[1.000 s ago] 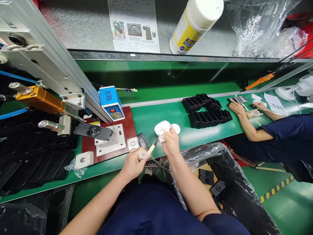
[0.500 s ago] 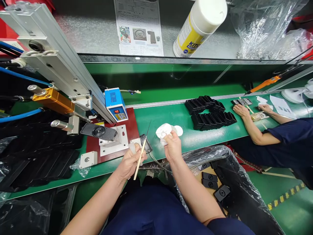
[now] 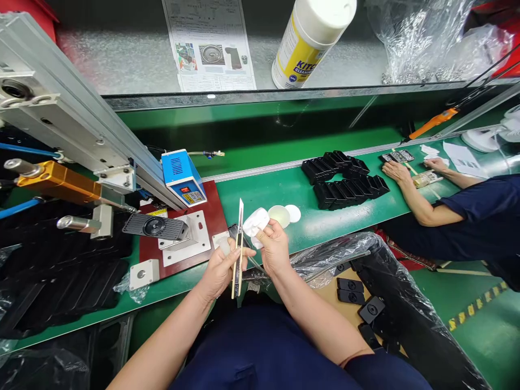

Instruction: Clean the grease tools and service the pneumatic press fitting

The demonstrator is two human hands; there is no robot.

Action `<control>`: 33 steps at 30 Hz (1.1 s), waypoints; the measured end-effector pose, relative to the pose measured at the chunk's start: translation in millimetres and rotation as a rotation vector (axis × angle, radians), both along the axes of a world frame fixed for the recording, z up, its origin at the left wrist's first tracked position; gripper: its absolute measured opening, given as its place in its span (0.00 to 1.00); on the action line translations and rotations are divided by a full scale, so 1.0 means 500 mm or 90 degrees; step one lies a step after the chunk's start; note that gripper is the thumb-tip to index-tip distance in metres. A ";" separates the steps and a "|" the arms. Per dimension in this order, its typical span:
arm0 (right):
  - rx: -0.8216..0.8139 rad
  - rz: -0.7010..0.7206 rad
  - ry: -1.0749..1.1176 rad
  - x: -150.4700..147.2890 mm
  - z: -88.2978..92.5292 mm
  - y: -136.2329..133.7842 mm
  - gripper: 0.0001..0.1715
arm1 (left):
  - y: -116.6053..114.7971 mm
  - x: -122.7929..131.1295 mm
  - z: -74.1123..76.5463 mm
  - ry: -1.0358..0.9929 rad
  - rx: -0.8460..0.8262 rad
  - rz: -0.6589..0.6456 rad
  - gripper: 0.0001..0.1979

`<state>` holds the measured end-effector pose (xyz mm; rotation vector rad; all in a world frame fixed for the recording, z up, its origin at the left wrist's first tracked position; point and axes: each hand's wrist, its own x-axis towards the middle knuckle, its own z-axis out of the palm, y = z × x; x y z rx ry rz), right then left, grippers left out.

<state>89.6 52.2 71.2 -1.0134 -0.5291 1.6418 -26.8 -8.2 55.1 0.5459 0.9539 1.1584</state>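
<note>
My left hand [image 3: 222, 266] is closed round a pair of cream-handled tweezers [image 3: 238, 260], tips pointing up and away from me. A translucent whitish piece [image 3: 223, 245] shows at the same hand, partly hidden by the fingers. My right hand [image 3: 276, 250] pinches a thin, folded white piece [image 3: 255, 221], its material unclear. The tweezers' upper part is close beside that piece; I cannot tell whether they touch. Just beyond lie a pale yellowish disc [image 3: 279, 215] and a white disc [image 3: 293, 213] on the green bench [image 3: 260, 189].
At left, a press [image 3: 60, 173] overhangs a black speaker part [image 3: 154, 225] on a metal jig. A blue box [image 3: 182, 176] stands behind. Black parts [image 3: 345, 179] sit in rows at right. A plastic-lined bin [image 3: 406, 303] is below; a co-worker's hand [image 3: 397, 172] works farther right.
The tweezers have turned so both arms show, and they are closer to the white piece. My right hand has moved left with that piece, uncovering more of the yellowish disc. The whole view has shifted.
</note>
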 end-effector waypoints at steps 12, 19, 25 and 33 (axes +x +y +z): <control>0.088 0.001 -0.097 -0.002 -0.011 0.004 0.17 | 0.018 0.014 -0.008 0.147 0.098 -0.047 0.17; 0.038 0.086 -0.072 0.014 -0.014 0.014 0.19 | 0.024 0.008 0.009 0.237 0.140 -0.128 0.17; 0.092 0.186 -0.122 0.050 -0.004 0.039 0.21 | 0.021 -0.002 0.004 0.192 0.140 -0.156 0.18; 0.045 0.110 -0.068 0.048 -0.013 0.033 0.22 | 0.019 -0.002 0.009 0.147 0.131 -0.147 0.18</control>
